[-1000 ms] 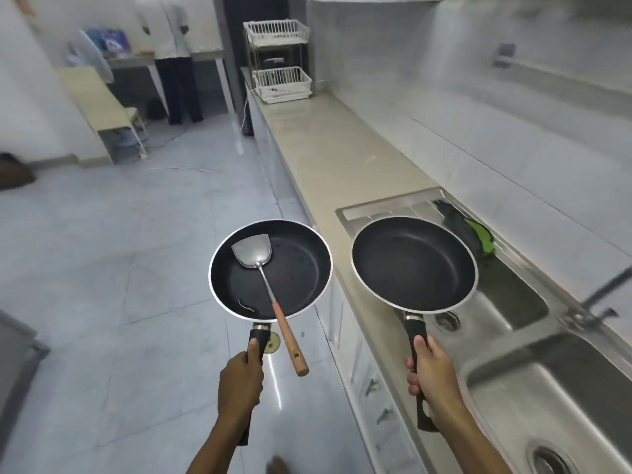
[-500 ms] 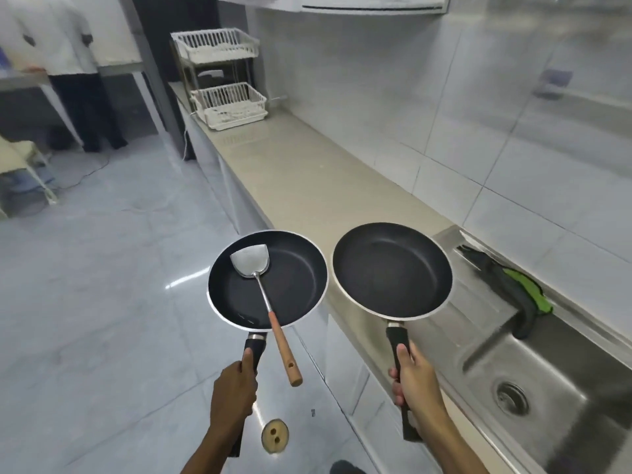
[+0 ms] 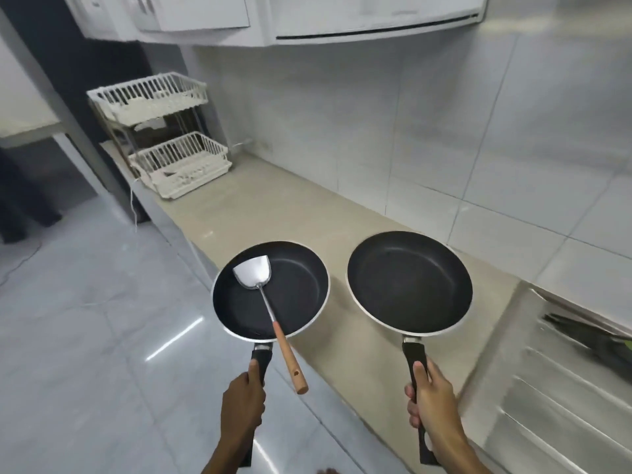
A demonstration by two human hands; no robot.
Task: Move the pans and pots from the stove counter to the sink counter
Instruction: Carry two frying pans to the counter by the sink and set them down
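My left hand (image 3: 242,401) grips the black handle of a black frying pan (image 3: 301,278) held level over the counter's front edge. A steel spatula (image 3: 253,275) with a wooden handle lies in that pan, its handle sticking out over the rim toward me. My right hand (image 3: 431,396) grips the handle of a second, larger black frying pan (image 3: 410,283), which hangs above the beige sink counter (image 3: 273,213). Both pans are in the air, side by side and apart.
A white two-tier dish rack (image 3: 171,138) stands at the counter's far end. The steel sink drainboard (image 3: 564,388) lies at the right, with a dark and green item (image 3: 591,336) on it. A tiled wall backs the counter; cabinets hang overhead. Grey tiled floor spreads left.
The view has swung right and forward along the counter. Both pans have moved past the sink basin, and the right pan now hangs over the beige counter instead of the drainboard.
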